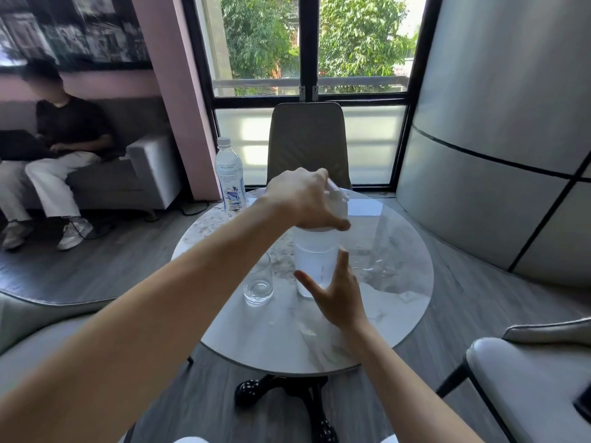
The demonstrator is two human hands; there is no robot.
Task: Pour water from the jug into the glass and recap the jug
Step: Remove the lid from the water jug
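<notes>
1. The left hand (303,199) reaches in from the lower left of the frame and is clamped from above on the white lid (335,203) at the top of the translucent white plastic jug (315,260), just above the frame's centre.
2. The right hand (339,295) comes up from the lower right, fingers spread and apart, its palm just in front of the jug's lower body; whether the fingertips touch the jug wall cannot be told.
3. The jug stands upright near the middle of the round white marble-patterned table (287,340), with a water line visible partway up its side.
4. The clear, short drinking glass (258,284) stands upright just left of the jug, partly hidden behind the left forearm; how much water it holds cannot be told.
5. A clear plastic water bottle with a white cap and printed label (228,177) stands at the table's far left edge, well apart from the jug.
6. Beyond the table, at upper centre, a taupe upholstered chair (308,139) faces the camera before a black-framed window (308,43) showing green trees.
7. At upper left, a seated person in a black top and pale trousers (60,148) is on a grey sofa (150,174).
</notes>
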